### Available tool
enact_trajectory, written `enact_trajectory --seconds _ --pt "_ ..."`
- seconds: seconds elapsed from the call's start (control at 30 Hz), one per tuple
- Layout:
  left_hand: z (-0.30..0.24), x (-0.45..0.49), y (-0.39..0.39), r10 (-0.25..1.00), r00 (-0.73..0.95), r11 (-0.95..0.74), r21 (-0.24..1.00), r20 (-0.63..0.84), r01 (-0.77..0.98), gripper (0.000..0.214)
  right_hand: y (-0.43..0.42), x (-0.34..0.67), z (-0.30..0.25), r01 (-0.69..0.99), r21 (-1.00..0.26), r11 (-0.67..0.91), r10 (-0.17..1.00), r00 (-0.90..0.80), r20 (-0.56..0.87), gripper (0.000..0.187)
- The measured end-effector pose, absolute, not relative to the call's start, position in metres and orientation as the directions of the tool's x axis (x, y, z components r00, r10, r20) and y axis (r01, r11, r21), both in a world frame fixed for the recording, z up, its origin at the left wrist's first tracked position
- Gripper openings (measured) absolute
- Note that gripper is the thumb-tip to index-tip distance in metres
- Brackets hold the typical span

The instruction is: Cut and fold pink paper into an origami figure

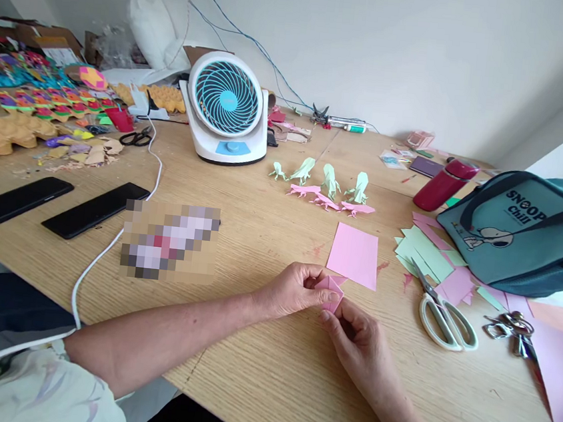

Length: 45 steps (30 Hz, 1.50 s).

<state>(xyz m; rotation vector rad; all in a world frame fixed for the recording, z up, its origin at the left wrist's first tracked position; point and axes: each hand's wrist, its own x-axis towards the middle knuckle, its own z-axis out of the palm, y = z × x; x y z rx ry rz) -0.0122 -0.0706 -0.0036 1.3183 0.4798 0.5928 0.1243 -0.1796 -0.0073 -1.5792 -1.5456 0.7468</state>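
A small piece of folded pink paper [330, 287] is pinched between my two hands above the table. My left hand [297, 292] grips it from the left, its thumb pressed over the front. From the lower right, my right hand [356, 336] holds the bottom corner between thumb and fingers; its other fingers are curled and partly hidden. Just beyond my hands lies a flat pink sheet [354, 255]. Farther back stand several green folded paper figures [331, 180], with pink folded paper figures [325, 201] in front of them.
White-handled scissors [444, 319], keys [513, 329] and green paper pieces [422, 253] lie to the right. Behind them are a teal bag [516, 229] and a red bottle [445, 184]. A fan [226, 108] stands at the back. Two black phones [95, 209] and a white cable [106, 250] are left.
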Motion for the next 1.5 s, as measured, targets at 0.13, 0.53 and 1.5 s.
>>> enact_trajectory --seconds 0.13,0.53,1.5 --pt "0.001 -0.013 -0.071 0.618 0.786 0.162 0.981 -0.013 -0.111 0.041 -0.179 0.124 -0.005 0.513 -0.857 0.053 0.993 0.066 0.102 0.036" --pt "0.003 -0.014 -0.072 0.587 0.809 0.199 0.975 -0.036 -0.101 0.04 -0.18 0.123 -0.004 0.48 -0.874 0.07 0.995 0.026 0.094 0.03" --pt "0.005 -0.018 -0.07 0.488 0.872 0.002 0.999 0.028 -0.033 0.043 -0.183 0.136 -0.003 0.335 -0.935 0.117 0.963 0.193 0.19 0.029"
